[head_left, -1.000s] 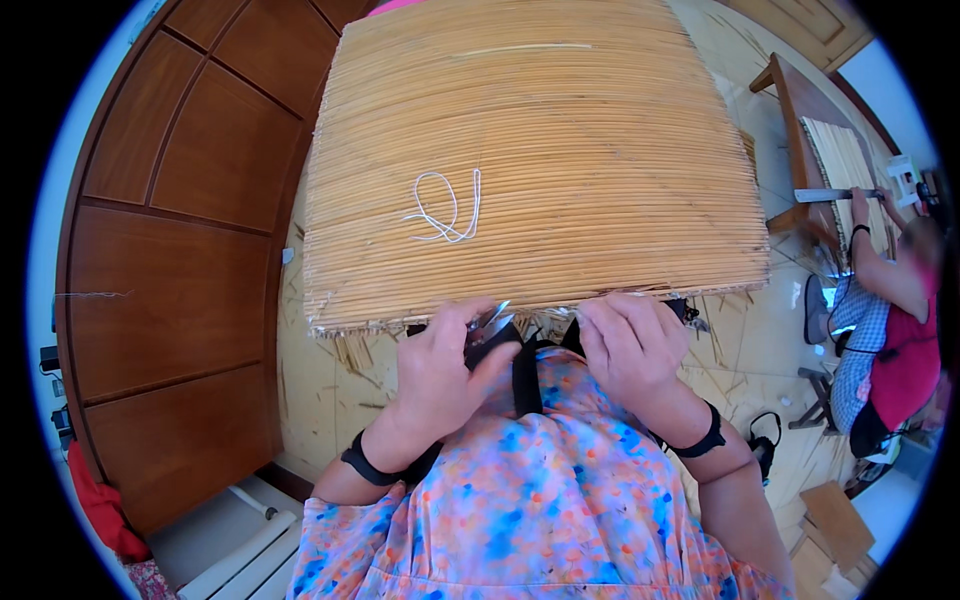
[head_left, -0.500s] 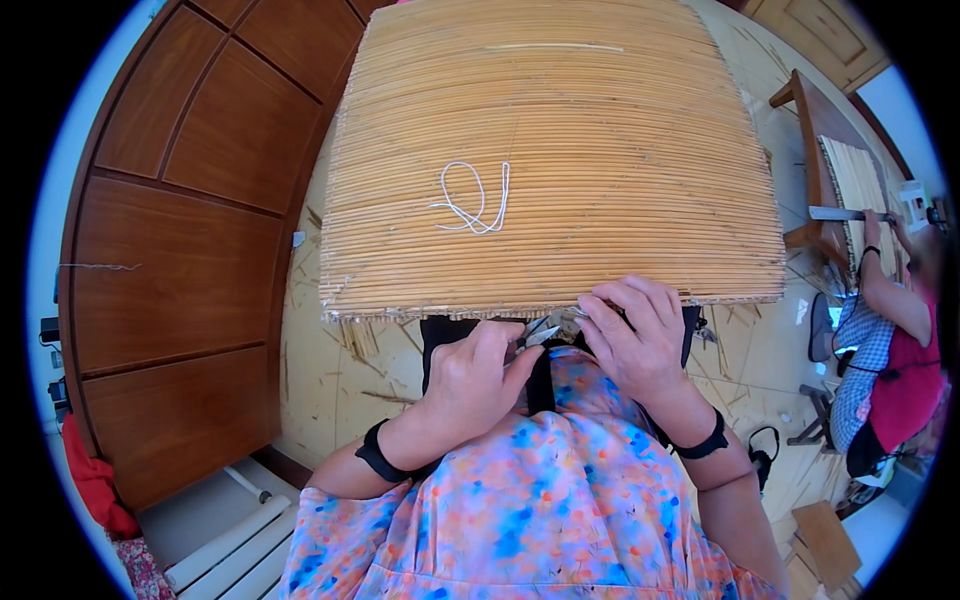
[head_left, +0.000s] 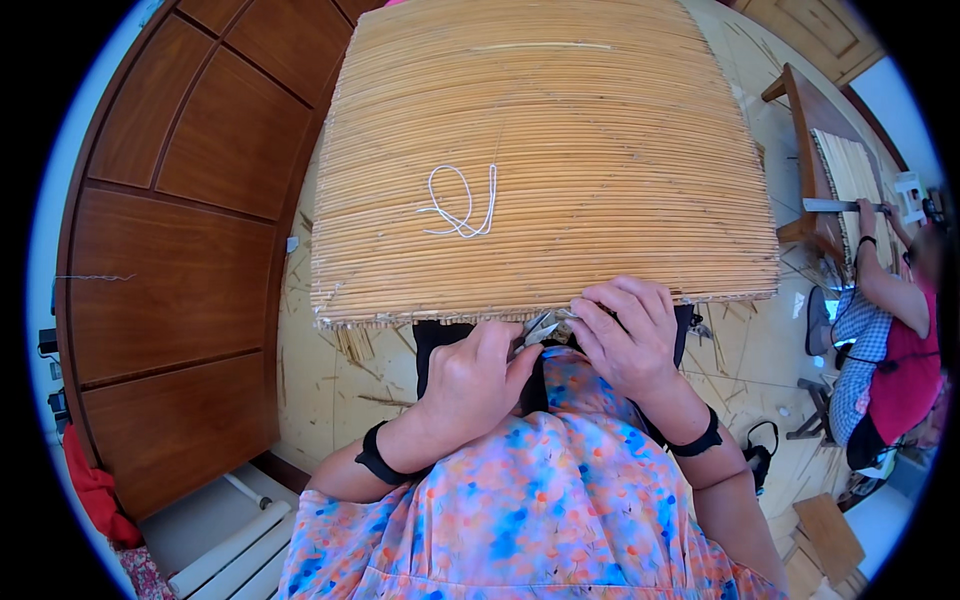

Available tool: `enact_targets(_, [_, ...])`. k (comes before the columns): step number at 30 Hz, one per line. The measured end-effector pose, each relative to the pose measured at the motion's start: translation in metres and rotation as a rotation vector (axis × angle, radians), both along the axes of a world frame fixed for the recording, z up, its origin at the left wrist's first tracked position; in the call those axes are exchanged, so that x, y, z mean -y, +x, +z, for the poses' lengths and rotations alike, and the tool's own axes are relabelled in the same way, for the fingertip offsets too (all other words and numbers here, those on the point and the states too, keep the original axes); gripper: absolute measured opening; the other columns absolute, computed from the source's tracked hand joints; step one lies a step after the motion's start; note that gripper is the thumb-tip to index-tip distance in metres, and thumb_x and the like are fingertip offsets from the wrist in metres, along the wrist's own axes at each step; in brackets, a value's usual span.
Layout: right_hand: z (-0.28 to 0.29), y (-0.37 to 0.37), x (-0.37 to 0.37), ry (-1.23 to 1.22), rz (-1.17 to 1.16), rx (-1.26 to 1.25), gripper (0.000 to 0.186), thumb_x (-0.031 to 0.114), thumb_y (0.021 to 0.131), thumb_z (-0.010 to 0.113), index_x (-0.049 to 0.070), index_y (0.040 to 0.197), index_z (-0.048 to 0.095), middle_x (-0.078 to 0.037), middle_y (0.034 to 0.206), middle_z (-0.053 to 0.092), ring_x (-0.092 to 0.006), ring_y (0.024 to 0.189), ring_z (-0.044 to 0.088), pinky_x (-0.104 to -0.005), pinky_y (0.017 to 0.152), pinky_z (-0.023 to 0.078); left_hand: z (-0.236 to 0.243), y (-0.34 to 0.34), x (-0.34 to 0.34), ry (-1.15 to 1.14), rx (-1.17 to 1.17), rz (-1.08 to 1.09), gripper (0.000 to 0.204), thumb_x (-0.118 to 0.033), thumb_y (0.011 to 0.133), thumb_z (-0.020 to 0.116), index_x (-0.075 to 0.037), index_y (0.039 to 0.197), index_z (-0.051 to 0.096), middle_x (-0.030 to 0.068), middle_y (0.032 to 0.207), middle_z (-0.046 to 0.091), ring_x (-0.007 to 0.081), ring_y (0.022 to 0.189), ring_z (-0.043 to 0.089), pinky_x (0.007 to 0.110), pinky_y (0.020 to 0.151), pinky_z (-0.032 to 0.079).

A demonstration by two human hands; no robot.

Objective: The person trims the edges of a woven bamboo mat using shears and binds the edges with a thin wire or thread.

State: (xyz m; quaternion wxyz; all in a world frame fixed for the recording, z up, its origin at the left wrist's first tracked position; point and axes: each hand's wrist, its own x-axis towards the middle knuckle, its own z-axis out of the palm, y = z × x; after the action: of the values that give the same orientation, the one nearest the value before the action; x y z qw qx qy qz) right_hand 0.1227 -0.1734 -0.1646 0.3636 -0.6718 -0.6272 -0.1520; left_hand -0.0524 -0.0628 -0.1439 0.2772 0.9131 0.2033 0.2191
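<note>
A broad mat [head_left: 560, 200] of tan reed stalks, laid side by side, spreads in front of me with its near edge close to my lap. My left hand [head_left: 468, 372] is closed round a pair of small metal scissors; their handles are hidden in my fingers. The scissor blades [head_left: 541, 328] point right, parted, just below the mat's near edge. Right of them, my right hand [head_left: 632, 338] grips that edge, fingertips on top and thumb lower down. Some small ends show at those fingertips, too fine to make out. A looped white cord [head_left: 462, 210] lies on the mat, left of its middle.
Tall brown wooden panels [head_left: 175, 285] stand at the left. Straw scraps [head_left: 355, 345] litter the tiled floor. At the right, another person [head_left: 900, 350] holds a long blade [head_left: 830, 205] over a smaller mat [head_left: 845, 165] on a wooden bench [head_left: 800, 95]. A loose reed [head_left: 545, 46] lies far back on my mat.
The scissor blades have come up nearer the mat's edge and appear wider apart. My right hand keeps its grip there. The whole view has shifted slightly.
</note>
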Motion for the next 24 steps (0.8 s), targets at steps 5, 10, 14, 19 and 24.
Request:
enact_targets(5, [-0.001,-0.001,-0.001,0.004,0.003,0.003,0.028,0.014,0.066,0.078,0.009,0.092,0.069,-0.003,0.097,0.063,-0.0237,0.090,0.059,-0.0377,0.075,0.044,-0.001,0.001,-0.001,-0.014,0.015,-0.013,0.028,-0.009,0.079,0.075,0.000,0.096,0.055,0.0101,0.063,0.059,0.0228,0.050,0.060,0.032,0.046,0.047])
enact_targets(10, [-0.003,0.000,0.001,-0.004,-0.004,-0.002,0.028,0.014,0.068,0.076,0.012,0.095,0.068,-0.001,0.099,0.062,-0.0218,0.093,0.057,-0.0368,0.079,0.042,-0.001,0.003,-0.001,-0.094,0.044,-0.084,0.028,-0.010,0.079,0.076,0.000,0.097,0.057,0.0101,0.066,0.060,0.0227,0.050,0.060,0.031,0.045,0.046])
enact_targets(14, [-0.005,0.000,0.000,-0.001,-0.004,-0.014,0.028,0.014,0.068,0.077,0.012,0.094,0.068,0.000,0.099,0.062,-0.0213,0.093,0.057,-0.0366,0.079,0.042,0.010,0.001,-0.005,-0.008,0.068,-0.449,0.031,-0.022,0.071,0.079,-0.004,0.090,0.062,0.0080,0.074,0.059,0.0229,0.055,0.060,0.032,0.048,0.049])
enact_targets(19, [-0.002,-0.003,-0.003,0.002,-0.020,-0.013,0.029,0.014,0.068,0.075,0.013,0.096,0.068,0.000,0.098,0.062,-0.0200,0.092,0.056,-0.0358,0.078,0.040,0.010,0.000,-0.011,0.035,0.249,-0.457,0.034,-0.019,0.068,0.080,-0.007,0.092,0.059,0.0053,0.073,0.058,0.0196,0.052,0.058,0.031,0.045,0.046])
enact_targets(24, [0.004,-0.008,-0.008,0.015,0.003,0.118,0.030,0.017,0.069,0.067,0.014,0.098,0.068,0.002,0.097,0.061,-0.0173,0.091,0.054,-0.0338,0.076,0.037,0.002,-0.005,-0.015,0.063,0.340,-0.308,0.040,-0.014,0.064,0.080,-0.007,0.097,0.058,0.0053,0.070,0.057,0.0191,0.048,0.056,0.030,0.043,0.043])
